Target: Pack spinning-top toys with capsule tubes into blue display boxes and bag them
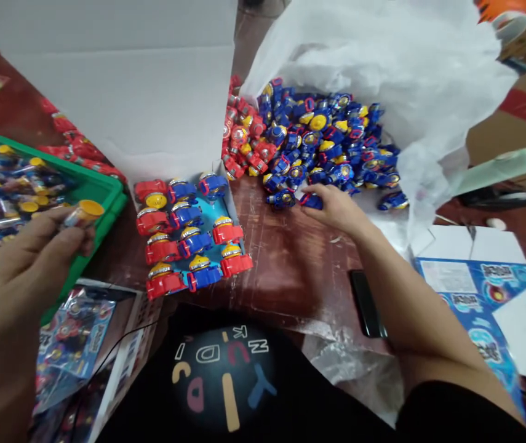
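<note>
Head view. Left hand point(43, 249): fingers are pinching 1 yellow-capped tube point(82, 215) above the green crate point(114, 187), where many similar tubes are lying. Right hand point(336, 208): fingers are standing narrow around 1 blue toy point(312, 201) at the near edge of the pile point(311, 132), low over the tabletop point(281, 264); firmness of that grip cannot be told.

Handling, as judged: picking is calling for a pinch on the toy's body, a lift straight clear of its neighbours, and a light hold on the tube, cap up.

Appearance: the held toy is showing blue with a red edge, mostly covered by the fingers. Left of the pile, the open box point(210, 213) is holding 11 toys, 6 red and 5 blue, several showing a yellow cone over a silvery ring. Red toys point(247, 132) are bordering the pile's left side.
</note>
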Demonstrator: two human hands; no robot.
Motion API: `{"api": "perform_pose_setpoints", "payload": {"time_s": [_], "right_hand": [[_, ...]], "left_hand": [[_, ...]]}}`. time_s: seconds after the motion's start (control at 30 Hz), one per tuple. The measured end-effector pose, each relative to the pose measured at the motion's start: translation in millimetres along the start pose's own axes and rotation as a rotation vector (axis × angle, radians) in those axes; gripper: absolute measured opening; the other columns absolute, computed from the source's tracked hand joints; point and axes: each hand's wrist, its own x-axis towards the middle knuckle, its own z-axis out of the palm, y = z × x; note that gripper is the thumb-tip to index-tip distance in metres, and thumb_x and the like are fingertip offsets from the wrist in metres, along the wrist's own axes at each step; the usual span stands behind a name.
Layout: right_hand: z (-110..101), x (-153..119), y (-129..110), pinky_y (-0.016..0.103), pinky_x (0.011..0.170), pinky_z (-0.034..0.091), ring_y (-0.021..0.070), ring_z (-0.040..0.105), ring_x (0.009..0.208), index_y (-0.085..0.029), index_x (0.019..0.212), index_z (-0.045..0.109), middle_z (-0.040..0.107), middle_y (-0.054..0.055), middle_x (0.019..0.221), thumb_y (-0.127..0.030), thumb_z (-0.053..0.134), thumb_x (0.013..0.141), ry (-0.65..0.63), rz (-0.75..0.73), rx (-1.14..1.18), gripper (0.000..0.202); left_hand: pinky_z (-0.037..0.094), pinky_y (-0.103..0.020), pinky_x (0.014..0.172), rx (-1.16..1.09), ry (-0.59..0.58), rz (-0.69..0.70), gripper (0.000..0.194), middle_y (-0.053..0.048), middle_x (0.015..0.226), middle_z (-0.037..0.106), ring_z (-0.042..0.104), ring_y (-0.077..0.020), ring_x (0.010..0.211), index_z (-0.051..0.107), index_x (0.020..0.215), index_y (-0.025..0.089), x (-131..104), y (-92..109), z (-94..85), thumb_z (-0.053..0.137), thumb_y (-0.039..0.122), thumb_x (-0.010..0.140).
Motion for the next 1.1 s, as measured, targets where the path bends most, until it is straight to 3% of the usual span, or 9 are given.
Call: {"api": "perform_pose_setpoints", "payload": {"time_s": [0.13, 0.23, 0.33, 0.43, 0.53, 0.7, 0.8, 0.97, 1.1], "right_hand": [[-28.8, -25.0, -79.1, 0.045, 0.097, 0.058, 0.0259, 0.068, 0.110, -0.027, 0.125, 0.056, 0.067, 0.008, 0.123, -0.050, 0.073, 0.090, 0.390, -0.416, 0.693, 0.045], [-37.2, -34.8, -139.1, 0.042, 0.090, 0.060, 0.0228, 0.069, 0.103, -0.027, 0.118, 0.055, 0.066, 0.006, 0.113, -0.047, 0.074, 0.091, 0.397, -0.726, 0.946, 0.038], [-37.5, -31.0, -160.2, 0.041, 0.089, 0.060, 0.0213, 0.068, 0.099, -0.024, 0.113, 0.058, 0.066, 0.005, 0.107, -0.040, 0.085, 0.085, 0.363, -0.880, 0.903, 0.041], [-33.1, -25.3, -156.3, 0.040, 0.090, 0.060, 0.0199, 0.068, 0.098, -0.024, 0.110, 0.061, 0.067, 0.003, 0.104, -0.034, 0.090, 0.081, 0.386, -0.929, 0.843, 0.042], [-25.1, -26.9, -155.9, 0.038, 0.088, 0.060, 0.0183, 0.068, 0.095, -0.024, 0.105, 0.061, 0.067, 0.002, 0.103, -0.033, 0.091, 0.080, 0.380, -0.815, 0.948, 0.040], [-20.3, -37.8, -166.6, 0.027, 0.052, 0.057, 0.0120, 0.065, 0.066, -0.025, 0.110, 0.057, 0.063, -0.002, 0.094, -0.043, 0.082, 0.089, -0.049, -0.318, 1.239, 0.037], [-28.0, -36.8, -166.4, 0.026, 0.047, 0.054, 0.0109, 0.060, 0.059, -0.026, 0.114, 0.057, 0.061, -0.002, 0.089, -0.056, 0.078, 0.090, -0.113, -0.279, 1.210, 0.043], [-35.3, -21.9, -165.5, 0.033, 0.075, 0.060, 0.0190, 0.067, 0.091, -0.026, 0.109, 0.063, 0.066, 0.006, 0.107, -0.069, 0.066, 0.094, 0.190, -0.488, 0.988, 0.046], [-35.9, -11.2, -170.3, 0.027, 0.055, 0.052, 0.0134, 0.062, 0.068, -0.028, 0.108, 0.060, 0.065, 0.002, 0.095, -0.068, 0.052, 0.103, 0.050, -0.330, 1.020, 0.042]], "left_hand": [[0.052, -0.026, 0.069, -0.211, -0.381, 0.134, 0.031, 0.000, 0.095, 0.074, 0.064, -0.0158, 0.079, 0.075, 0.116, 0.025, 1.6, 67.4, 39.7, 0.068, 0.049, 0.098], [0.054, -0.024, 0.072, -0.370, -0.720, 0.229, 0.036, -0.002, 0.098, 0.076, 0.068, -0.0163, 0.083, 0.075, 0.116, 0.021, 8.4, 100.0, 65.0, 0.062, 0.051, 0.102], [0.054, -0.022, 0.070, -0.435, -0.819, 0.234, 0.037, -0.001, 0.098, 0.076, 0.068, -0.0149, 0.081, 0.075, 0.118, 0.021, 11.4, 114.0, 70.8, 0.060, 0.051, 0.104], [0.054, -0.021, 0.069, -0.328, -0.724, 0.402, 0.029, -0.002, 0.098, 0.076, 0.068, -0.0139, 0.080, 0.074, 0.117, 0.020, 10.4, 116.9, 67.2, 0.059, 0.042, 0.106], [0.056, -0.026, 0.076, -0.087, -0.375, 0.772, 0.025, -0.005, 0.100, 0.076, 0.070, -0.0169, 0.085, 0.071, 0.120, 0.017, 12.7, 110.4, 71.4, 0.063, 0.035, 0.105], [0.054, -0.034, 0.074, 0.264, 0.036, 1.257, 0.033, -0.006, 0.089, 0.075, 0.068, -0.0210, 0.079, 0.069, 0.127, 0.019, 32.8, 83.4, 85.3, 0.071, 0.039, 0.101], [0.055, -0.034, 0.079, 0.234, -0.035, 1.159, 0.046, -0.006, 0.100, 0.078, 0.071, -0.0213, 0.085, 0.065, 0.138, 0.021, 41.6, 77.4, 80.2, 0.070, 0.047, 0.101], [0.056, -0.026, 0.075, 0.054, -0.442, 0.767, 0.041, -0.002, 0.103, 0.078, 0.073, -0.0166, 0.083, 0.068, 0.134, 0.023, 38.6, 85.9, 72.9, 0.053, 0.052, 0.108], [0.055, -0.036, 0.085, 0.180, -0.138, 0.967, 0.041, -0.008, 0.097, 0.077, 0.071, -0.0228, 0.089, 0.072, 0.127, 0.017, 40.5, 79.8, 83.5, 0.057, 0.050, 0.107]]}}
